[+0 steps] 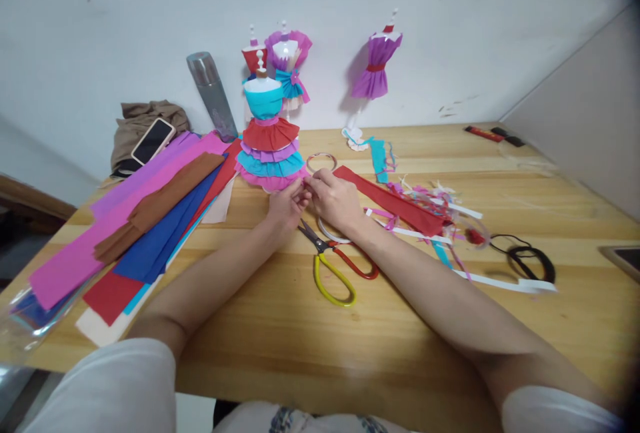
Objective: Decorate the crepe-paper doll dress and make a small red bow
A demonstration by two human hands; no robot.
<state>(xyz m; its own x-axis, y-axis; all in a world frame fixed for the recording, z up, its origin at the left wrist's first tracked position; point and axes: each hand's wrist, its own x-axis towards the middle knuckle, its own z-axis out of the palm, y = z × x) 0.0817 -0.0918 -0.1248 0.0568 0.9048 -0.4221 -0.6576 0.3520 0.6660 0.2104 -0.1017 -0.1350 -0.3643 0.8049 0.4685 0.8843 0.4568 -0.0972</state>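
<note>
A small white dress form (263, 88) wears a tiered crepe-paper dress (273, 143) in turquoise, red, purple and pink. Beside the lower right of its pink hem, my left hand (289, 205) is closed, with the fingers curled together. My right hand (336, 201) meets it there in a pinch, fingertips nearly touching those of the left. Whatever lies between the fingers is too small or hidden to make out. Just below the hands, scissors (320, 244) with one yellow and one red handle lie partly spread. A roll of tape (333, 231) is partly covered by my right hand.
Folded crepe-paper strips (165, 206) cover the left side. A phone (154, 141) and a grey bottle (213, 96) stand behind them. More dressed forms (379, 66) are at the wall. Right of my hands lie a red strip (395, 203), paper scraps (430, 196) and black cord (533, 263).
</note>
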